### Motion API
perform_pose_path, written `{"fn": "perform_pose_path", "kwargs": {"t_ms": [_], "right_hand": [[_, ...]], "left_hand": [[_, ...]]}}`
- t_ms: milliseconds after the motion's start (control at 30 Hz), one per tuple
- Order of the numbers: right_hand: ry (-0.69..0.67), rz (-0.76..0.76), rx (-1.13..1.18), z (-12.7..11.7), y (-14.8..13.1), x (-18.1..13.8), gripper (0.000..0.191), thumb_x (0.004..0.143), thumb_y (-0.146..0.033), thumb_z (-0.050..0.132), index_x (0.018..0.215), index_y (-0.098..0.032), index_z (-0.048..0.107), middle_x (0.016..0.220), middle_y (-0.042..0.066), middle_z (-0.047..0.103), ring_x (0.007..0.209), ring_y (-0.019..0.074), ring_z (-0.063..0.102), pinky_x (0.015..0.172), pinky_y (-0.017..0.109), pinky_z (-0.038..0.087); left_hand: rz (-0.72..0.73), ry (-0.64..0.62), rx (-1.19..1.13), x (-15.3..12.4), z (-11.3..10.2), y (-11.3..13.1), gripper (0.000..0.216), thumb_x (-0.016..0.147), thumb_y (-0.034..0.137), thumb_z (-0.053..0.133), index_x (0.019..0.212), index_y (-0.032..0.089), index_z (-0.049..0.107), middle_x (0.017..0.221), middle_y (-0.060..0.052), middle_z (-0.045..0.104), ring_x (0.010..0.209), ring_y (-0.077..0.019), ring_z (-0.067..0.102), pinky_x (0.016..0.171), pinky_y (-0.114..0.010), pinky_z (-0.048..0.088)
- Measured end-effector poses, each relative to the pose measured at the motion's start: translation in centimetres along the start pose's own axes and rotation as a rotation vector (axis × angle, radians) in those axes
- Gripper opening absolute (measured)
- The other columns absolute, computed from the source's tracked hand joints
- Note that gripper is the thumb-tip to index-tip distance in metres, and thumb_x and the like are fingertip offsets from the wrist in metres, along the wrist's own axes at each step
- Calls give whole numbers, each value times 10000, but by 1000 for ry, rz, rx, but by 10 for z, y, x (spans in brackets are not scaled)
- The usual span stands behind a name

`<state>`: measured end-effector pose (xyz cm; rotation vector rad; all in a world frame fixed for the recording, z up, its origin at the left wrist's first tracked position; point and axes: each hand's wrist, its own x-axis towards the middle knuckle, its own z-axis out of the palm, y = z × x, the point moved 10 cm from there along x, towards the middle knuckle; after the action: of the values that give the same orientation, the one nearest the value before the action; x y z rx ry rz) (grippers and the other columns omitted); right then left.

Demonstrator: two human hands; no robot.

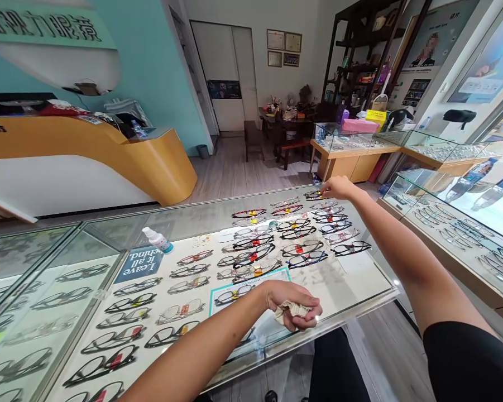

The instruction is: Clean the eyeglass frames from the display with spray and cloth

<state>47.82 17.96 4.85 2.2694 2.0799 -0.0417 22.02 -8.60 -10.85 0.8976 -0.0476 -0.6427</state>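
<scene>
the left hand (292, 293) partly hides its pale cloth (293, 309), and the view's left edge cuts the wall sign (46, 25).

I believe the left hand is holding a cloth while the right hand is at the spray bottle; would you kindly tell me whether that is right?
Not quite: the head view shows the right hand at a pair of glasses, with the spray bottle well away from it. The left hand is indeed holding a cloth.

In your left grip (291, 293): cloth (292, 309), matt, crumpled, at the near edge of the tabletop (362, 285). Tabletop: smooth, glossy glass. Spectacle frames (257, 255): glossy, plastic-looking. Bottle (157, 240), towards far edge: smooth plastic.
</scene>
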Motion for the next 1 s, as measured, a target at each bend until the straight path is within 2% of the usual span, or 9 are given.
{"fn": "perform_pose_path", "kwargs": {"t_ms": [233,400,567,733,900,1000], "right_hand": [[-50,43,-35,35,20,33,302,1013,-343,743,1264,-243,877,1315,161,830,1259,334,721,1115,429,447],[-72,70,-45,50,28,49,331,1012,-367,745,1306,-266,859,1369,153,814,1291,315,705,1135,414,443],[-106,84,-35,61,35,58,324,974,-283,770,1281,-274,877,1344,135,827,1283,308,705,1139,409,448],[-112,101,5,62,41,67,337,933,-214,760,1239,-255,895,1305,140,838,1223,308,729,1081,387,492],[-68,139,78,52,41,81,421,973,-169,651,1347,-191,843,1233,152,863,1187,260,739,964,305,528],[-46,166,85,52,36,91,394,960,-121,623,1266,-155,869,1181,166,873,1187,263,740,974,311,540]], "left_hand": [[-30,-19,-43,2,6,-2,555,851,735,838,799,218,644,621,-11,492,442,-120,281,358,-215,198],[-42,-49,-48,3,6,-5,539,880,732,813,812,224,647,623,-8,508,421,-110,264,366,-222,206],[-27,-59,-18,5,6,-5,517,928,719,765,827,228,640,623,-7,511,411,-110,247,363,-232,196],[-45,-56,-9,7,8,-6,562,867,754,820,811,225,639,625,-3,523,412,-107,275,365,-231,227],[-50,-48,-25,7,9,-5,582,835,760,857,806,217,648,618,-1,534,419,-104,310,369,-224,241],[-55,-59,-33,8,9,-7,573,839,750,861,806,216,655,620,2,542,411,-97,316,372,-224,269]]}}
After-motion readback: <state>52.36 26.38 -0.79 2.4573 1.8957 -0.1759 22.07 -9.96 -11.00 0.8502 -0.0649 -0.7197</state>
